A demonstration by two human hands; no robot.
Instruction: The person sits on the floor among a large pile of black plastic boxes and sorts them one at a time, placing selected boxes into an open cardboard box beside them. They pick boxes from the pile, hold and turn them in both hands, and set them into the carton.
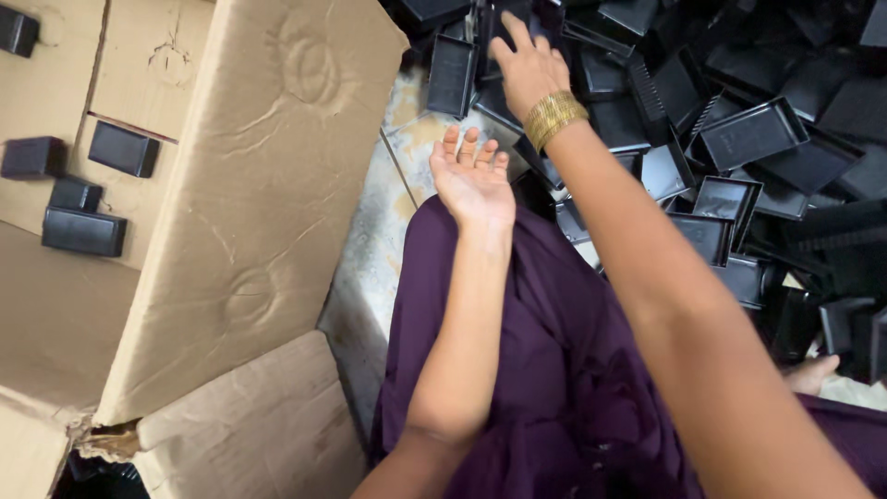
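While the person sat on the tiled floor (370, 268) in a purple garment (554, 370), these points stood out.

Right hand: the right hand (528, 65), with gold bangles (554, 118) at the wrist, reached out over the heap of black plastic trays (739, 139), fingers spread wide and holding nothing.
Left hand: the left hand (473, 176) lay palm up above the knee, fingers loosely apart and empty.
Nearest piece: a shallow black tray (453, 74) stood just left of the right hand (whether the fingertips touched any piece could not be told).
Box: an open cardboard box (259, 203) lay to the left, with four closed black cases (83, 231) inside.
Doing it well: by my judgement, a single loose tray on top of the heap suited a clean grasp by its rim, since tangled pieces could drag others along.
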